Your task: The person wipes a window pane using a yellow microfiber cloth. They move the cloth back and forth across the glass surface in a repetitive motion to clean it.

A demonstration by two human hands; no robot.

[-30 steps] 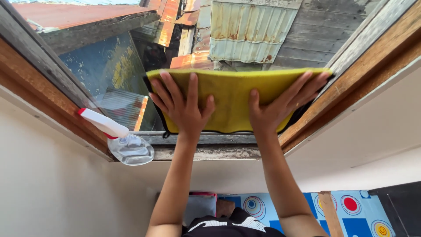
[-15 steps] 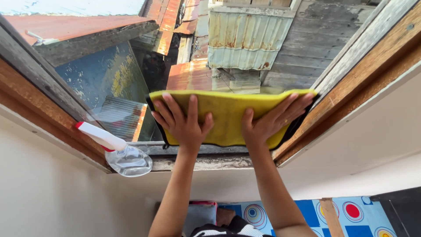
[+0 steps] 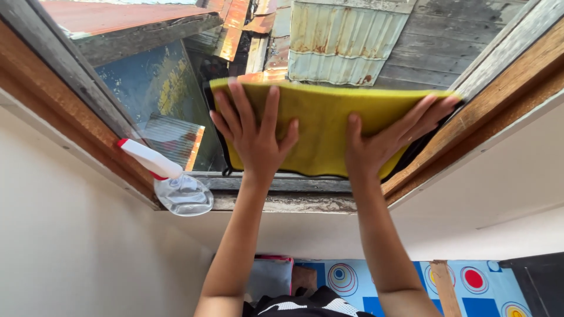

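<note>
I see a yellow cloth [image 3: 320, 126] with a dark black edge at centre frame; at lower left a spray bottle [image 3: 167, 179] — white nozzle, red trim, clear body; the window frame [image 3: 505, 100] is warm brown wood with grey weathered strips; the wall [image 3: 70, 252] at lower left is plain off-white; along the bottom right, a mat [image 3: 470, 282] in light blue and deep blue squares with ringed circles — red, yellow, blue; through the glass at top, corrugated sheets [image 3: 346, 44] show pale grey streaked with rust orange.
</note>
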